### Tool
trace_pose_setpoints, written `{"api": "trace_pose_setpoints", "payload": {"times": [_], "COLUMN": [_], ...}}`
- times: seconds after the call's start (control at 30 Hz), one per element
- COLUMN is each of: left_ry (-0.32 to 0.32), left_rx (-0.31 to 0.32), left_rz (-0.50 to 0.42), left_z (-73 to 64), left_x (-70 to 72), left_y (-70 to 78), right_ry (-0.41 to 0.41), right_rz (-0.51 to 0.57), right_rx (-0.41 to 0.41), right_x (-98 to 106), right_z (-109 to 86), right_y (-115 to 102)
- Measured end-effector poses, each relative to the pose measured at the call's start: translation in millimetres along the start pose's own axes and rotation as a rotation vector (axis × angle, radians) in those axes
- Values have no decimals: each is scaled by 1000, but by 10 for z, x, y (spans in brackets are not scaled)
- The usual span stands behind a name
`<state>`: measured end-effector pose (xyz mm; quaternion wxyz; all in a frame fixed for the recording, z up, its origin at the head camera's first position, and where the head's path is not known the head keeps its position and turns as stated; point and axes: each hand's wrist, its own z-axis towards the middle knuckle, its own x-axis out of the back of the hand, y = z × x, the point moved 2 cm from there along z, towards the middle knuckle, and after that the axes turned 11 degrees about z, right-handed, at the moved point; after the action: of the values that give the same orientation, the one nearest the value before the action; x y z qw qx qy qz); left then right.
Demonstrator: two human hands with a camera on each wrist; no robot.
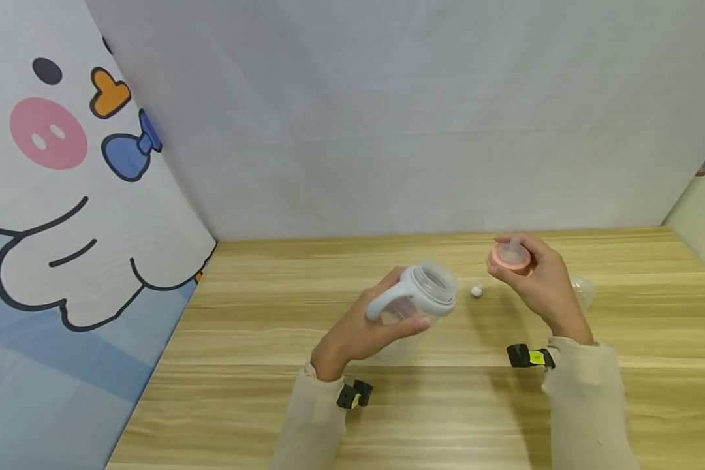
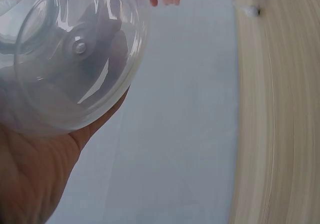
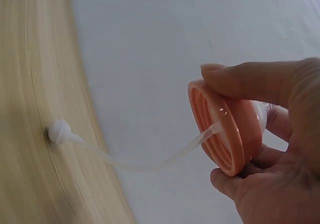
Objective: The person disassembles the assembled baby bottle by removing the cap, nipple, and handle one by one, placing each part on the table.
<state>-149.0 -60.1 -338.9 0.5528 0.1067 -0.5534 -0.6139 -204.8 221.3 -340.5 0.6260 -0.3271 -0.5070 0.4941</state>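
My left hand [image 1: 358,326] grips a clear baby bottle [image 2: 75,59] with a pale blue handled collar [image 1: 411,287]. Its open, threaded mouth tilts up and to the right in the head view. To the right, my right hand [image 1: 543,287] pinches a coral-pink screw ring [image 3: 245,129] with a clear nipple [image 1: 511,249] on top. From the ring's threaded underside hangs a thin clear straw tube [image 3: 145,165], ending in a white ball weight [image 3: 60,132]. Bottle and ring are held apart, both above the table.
A clear dome-shaped cap [image 1: 583,291] lies on the wooden table [image 1: 258,326], just right of my right hand. Behind the table rises a pale cloth wall [image 1: 388,130]. A cartoon-printed cloth [image 1: 64,228] hangs along the left side.
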Motion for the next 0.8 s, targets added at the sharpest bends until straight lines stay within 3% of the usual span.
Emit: {"api": "trace_pose_setpoints", "payload": {"times": [0.23,0.4,0.8], "left_ry": [-3,-3,-4], "left_rx": [13,12,12], "left_rz": [-7,-5,-11], "left_z": [-2,-10,-40], "left_x": [2,7,27], "left_y": [-1,7,23], "right_ry": [7,-34,-81], "right_rz": [-107,-189,-208], "right_rx": [-79,-129,-168], "right_x": [46,6,-101], "right_z": [-7,1,-23], "right_y": [69,178,324]}}
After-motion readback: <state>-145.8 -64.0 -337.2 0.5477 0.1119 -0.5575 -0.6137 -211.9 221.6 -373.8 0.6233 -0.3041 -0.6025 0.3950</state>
